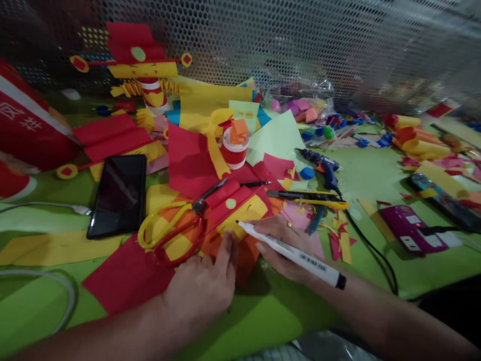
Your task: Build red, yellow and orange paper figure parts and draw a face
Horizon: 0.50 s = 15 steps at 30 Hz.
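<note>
My right hand (287,245) grips a white marker (296,254), its black tip at the surface of a yellow paper face (246,213). A short curved black line shows on the face, and a folded red paper hat (225,200) with a pale round spot is joined above it. My left hand (205,283) presses the lower edge of the yellow paper with its stretched index finger; its other fingers are partly bent and hold nothing visible. Beside that hand lie scissors (178,233) with yellow and red handles. Orange paper (242,260) is under the face.
A black phone (118,195) lies at left. A paper figure (145,75) with a red hat stands at the back. A utility knife (308,197), a corded glue gun (323,168) and a purple power socket (411,228) lie to the right, among paper scraps. A red-and-white cup (235,153) stands mid-table.
</note>
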Available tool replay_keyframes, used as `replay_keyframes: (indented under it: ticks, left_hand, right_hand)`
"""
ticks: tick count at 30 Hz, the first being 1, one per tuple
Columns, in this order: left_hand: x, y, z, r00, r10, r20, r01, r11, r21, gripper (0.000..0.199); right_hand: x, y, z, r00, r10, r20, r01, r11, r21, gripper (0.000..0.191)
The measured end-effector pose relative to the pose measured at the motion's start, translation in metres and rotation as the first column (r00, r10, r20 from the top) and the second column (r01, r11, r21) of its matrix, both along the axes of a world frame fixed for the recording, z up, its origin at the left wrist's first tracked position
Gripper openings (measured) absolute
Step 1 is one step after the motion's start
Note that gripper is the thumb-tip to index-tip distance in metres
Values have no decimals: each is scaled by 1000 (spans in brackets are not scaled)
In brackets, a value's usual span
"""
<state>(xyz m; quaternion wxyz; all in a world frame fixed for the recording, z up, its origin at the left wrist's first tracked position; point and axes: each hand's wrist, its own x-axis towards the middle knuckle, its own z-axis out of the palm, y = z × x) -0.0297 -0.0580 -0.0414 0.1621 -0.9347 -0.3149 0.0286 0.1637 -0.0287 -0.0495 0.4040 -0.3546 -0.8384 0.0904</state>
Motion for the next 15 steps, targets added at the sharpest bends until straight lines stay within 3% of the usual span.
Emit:
replay_keyframes:
  ticks: [9, 15]
  left_hand:
    - [2, 0, -7, 997, 17, 79, -21, 998, 56, 41]
    - [3, 2, -2, 999, 5, 48, -7, 999, 37, 43]
  right_hand:
    - [0, 2, 2, 997, -61, 56, 59, 998, 34, 19]
    - [-1, 3, 4, 994, -95, 54, 91, 992, 83, 19]
